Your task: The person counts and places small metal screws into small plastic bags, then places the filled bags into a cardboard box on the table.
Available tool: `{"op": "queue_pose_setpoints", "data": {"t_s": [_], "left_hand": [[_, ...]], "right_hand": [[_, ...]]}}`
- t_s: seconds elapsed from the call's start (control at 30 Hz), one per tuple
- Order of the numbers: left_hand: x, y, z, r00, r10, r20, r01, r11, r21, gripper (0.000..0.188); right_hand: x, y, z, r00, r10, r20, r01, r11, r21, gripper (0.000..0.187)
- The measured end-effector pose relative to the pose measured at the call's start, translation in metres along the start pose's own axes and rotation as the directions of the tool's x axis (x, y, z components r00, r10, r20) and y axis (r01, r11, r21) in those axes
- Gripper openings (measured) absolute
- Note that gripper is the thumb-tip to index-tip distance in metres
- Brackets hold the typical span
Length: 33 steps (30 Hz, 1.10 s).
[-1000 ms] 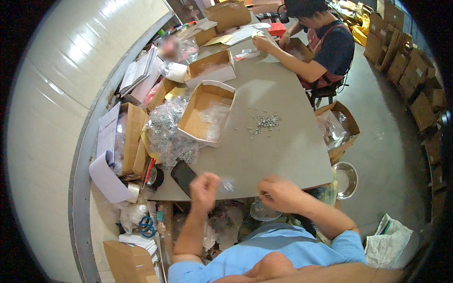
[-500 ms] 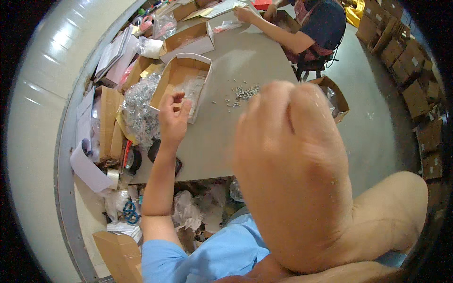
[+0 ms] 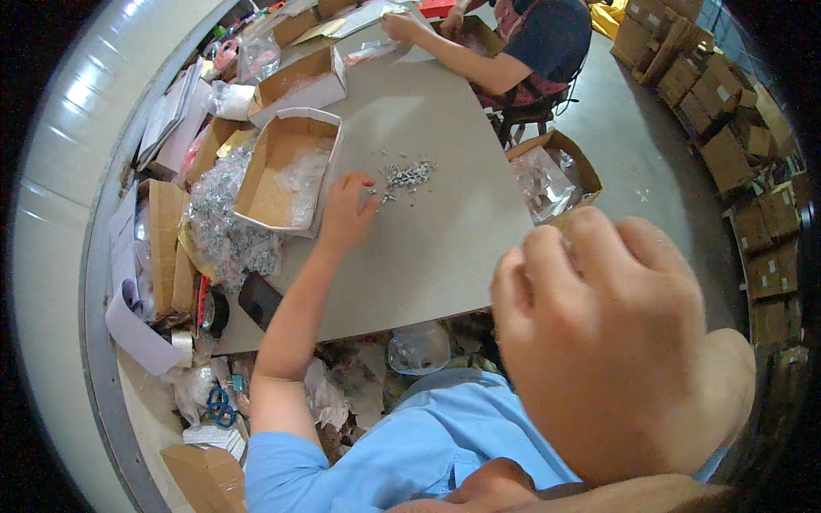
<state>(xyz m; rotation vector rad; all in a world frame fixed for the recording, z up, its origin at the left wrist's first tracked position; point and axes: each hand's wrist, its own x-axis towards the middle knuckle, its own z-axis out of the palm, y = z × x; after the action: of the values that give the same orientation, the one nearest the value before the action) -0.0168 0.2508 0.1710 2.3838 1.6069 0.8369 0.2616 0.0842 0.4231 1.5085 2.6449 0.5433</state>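
Observation:
My left hand is over the grey table, at the left edge of a scattered heap of small silvery screw-like pieces. Its fingers are bent, with a gap between them and the thumb, and I see nothing held. Just left of it stands a white-walled cardboard box with clear plastic bags inside. My right hand is raised close to the camera, in front of the table's right edge. Its fingers are curled inward, and whatever they may hold is hidden behind the knuckles.
Bags of shiny small parts and open cartons crowd the table's left side. A dark flat object lies near the front edge. Across the table a person sits working. A carton with plastic bags stands beside the table's right edge.
My left hand has moved right, from over the white-walled box to beside the small metal pieces. My right hand has shifted right and down in the picture. The whole view has turned slightly.

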Motion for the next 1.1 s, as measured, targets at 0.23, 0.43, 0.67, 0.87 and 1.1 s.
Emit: {"op": "queue_pose_setpoints", "data": {"t_s": [0.23,0.43,0.67,0.87,1.1], "left_hand": [[-0.052,-0.004,0.036,0.961,-0.247,-0.124,0.271,0.932,0.240,0.068],[-0.013,0.006,0.044,0.982,-0.187,-0.026,0.189,0.971,0.147,0.064],[-0.011,-0.004,0.043,0.990,-0.068,-0.122,0.051,0.989,-0.138,0.028],[-0.010,-0.004,0.043,0.983,-0.093,-0.158,0.068,0.985,-0.157,0.019],[-0.019,0.004,0.027,0.994,-0.113,0.003,0.113,0.986,-0.126,0.013]], "right_hand": [[0.030,0.036,0.076,0.997,-0.080,0.012,0.068,0.905,0.420,0.016],[0.100,0.025,0.216,0.997,0.043,0.057,-0.071,0.728,0.682,0.028],[0.162,0.002,0.284,0.993,0.117,-0.024,-0.045,0.555,0.831,0.040],[0.200,-0.006,0.285,0.997,-0.074,-0.008,0.054,0.632,0.773,0.053],[0.214,-0.016,0.291,0.997,-0.077,0.019,0.031,0.598,0.801,0.030]]}}
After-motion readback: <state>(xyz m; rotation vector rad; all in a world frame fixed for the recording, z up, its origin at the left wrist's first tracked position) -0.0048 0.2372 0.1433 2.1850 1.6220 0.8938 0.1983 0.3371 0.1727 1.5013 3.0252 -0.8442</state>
